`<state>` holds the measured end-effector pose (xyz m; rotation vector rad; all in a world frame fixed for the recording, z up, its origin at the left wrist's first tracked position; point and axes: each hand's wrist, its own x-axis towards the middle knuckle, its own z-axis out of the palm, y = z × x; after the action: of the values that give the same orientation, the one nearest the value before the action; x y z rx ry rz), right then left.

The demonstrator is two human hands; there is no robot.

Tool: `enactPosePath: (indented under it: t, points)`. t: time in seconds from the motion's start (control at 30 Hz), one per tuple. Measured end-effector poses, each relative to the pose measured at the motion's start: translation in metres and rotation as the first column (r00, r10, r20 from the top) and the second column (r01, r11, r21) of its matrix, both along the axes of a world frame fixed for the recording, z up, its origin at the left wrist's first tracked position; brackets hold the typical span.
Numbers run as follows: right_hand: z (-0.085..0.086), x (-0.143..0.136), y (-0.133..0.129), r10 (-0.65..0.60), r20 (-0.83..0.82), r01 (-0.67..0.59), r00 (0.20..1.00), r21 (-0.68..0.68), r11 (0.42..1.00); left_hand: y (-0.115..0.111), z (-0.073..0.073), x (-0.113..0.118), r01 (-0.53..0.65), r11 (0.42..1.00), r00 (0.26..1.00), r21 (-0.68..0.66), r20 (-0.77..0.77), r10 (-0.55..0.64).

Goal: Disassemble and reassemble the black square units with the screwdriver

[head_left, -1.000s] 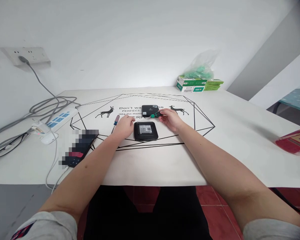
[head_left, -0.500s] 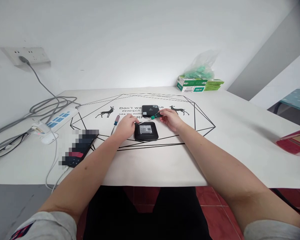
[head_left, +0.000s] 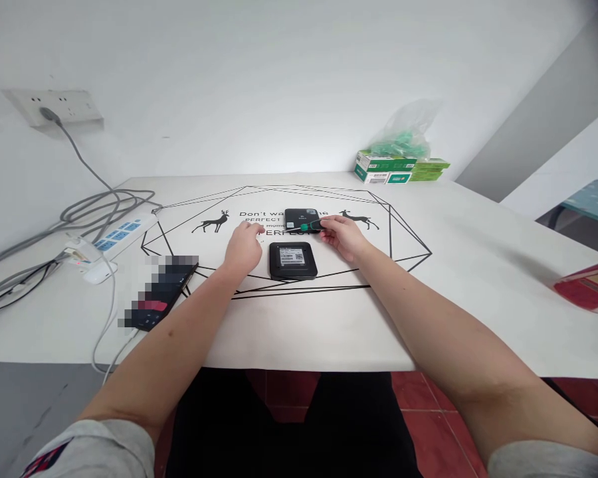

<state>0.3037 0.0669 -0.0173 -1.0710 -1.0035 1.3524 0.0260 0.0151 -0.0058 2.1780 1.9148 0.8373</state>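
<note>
My right hand (head_left: 343, 236) pinches the dark rear end of a green-and-black screwdriver (head_left: 307, 228), its thin shaft pointing left above the tabletop. Below the shaft lies a flat black device (head_left: 293, 272) with rounded corners and a white printed label facing up. A second flat black piece (head_left: 299, 218), bearing small stickers, lies behind it, partly covered by the screwdriver. Left of the labelled device, apart from it, is my left hand (head_left: 244, 247). Its fingers are curled together near the printed lettering; anything between them is too small or hidden to name.
A dark phone-like device (head_left: 172, 292), partly pixelated, lies left with a white cable. Behind it are a power strip (head_left: 122, 236) and coiled grey cables (head_left: 107, 202). Green-and-white boxes (head_left: 386, 169) under a plastic bag (head_left: 408, 133) stand back right; a red package (head_left: 591, 285) sits far right.
My left hand has moved left off the labelled device, now covering the spot where a second screwdriver lay. The green screwdriver's tip has lifted off the device and swung back.
</note>
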Motion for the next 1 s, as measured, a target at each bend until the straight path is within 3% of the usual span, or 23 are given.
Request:
enactPosePath:
  t: [0.17, 0.4, 0.67, 1.0]
  points:
    - [-0.003, -0.009, -0.004, 0.029, 0.130, -0.037, 0.991, 0.059, 0.998, 0.002, -0.001, -0.002, -0.001, 1.000, 1.000, -0.018, 0.009, 0.001]
    - [-0.006, -0.013, -0.005, 0.038, 0.228, -0.060, 0.973, 0.092, 0.994, -0.005, 0.003, 0.002, 0.262, 0.962, 0.958, -0.081, -0.102, -0.270]
    - [-0.006, -0.014, -0.005, 0.035, 0.212, -0.055, 0.977, 0.089, 0.995, 0.000, 0.004, -0.004, 0.198, 0.980, 0.976, -0.001, -0.092, -0.198]
    - [-0.004, -0.014, -0.005, 0.021, 0.182, -0.035, 0.983, 0.071, 0.997, 0.002, 0.005, -0.009, 0.020, 1.000, 1.000, 0.001, -0.013, -0.020]
